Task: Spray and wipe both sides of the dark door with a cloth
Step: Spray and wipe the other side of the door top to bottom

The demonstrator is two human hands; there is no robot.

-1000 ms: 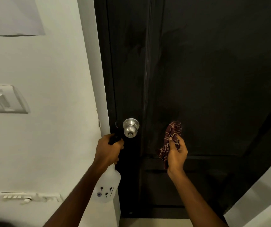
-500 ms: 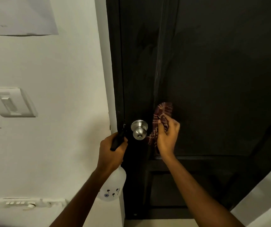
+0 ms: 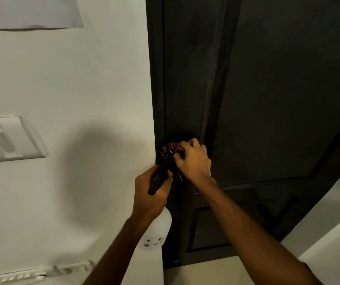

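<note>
The dark panelled door [image 3: 267, 99] fills the right of the view, shut in its dark frame. My right hand [image 3: 193, 161] grips a dark red patterned cloth [image 3: 170, 151] and holds it wrapped over the spot where the door knob is; the knob itself is hidden under cloth and hand. My left hand [image 3: 150, 194] grips the black trigger head of a white spray bottle [image 3: 156, 233], which hangs below the hand beside the door's left edge.
A pale wall [image 3: 72, 89] lies left of the door with a light switch [image 3: 4, 140], a paper sheet [image 3: 27, 11] at the top and a white power strip [image 3: 31, 274] low down. A pale wall corner [image 3: 329, 233] juts in at the lower right.
My right hand moved left with the cloth from the door panel onto the knob, covering it. My left hand stayed by the door edge with the bottle. The view shifted closer.
</note>
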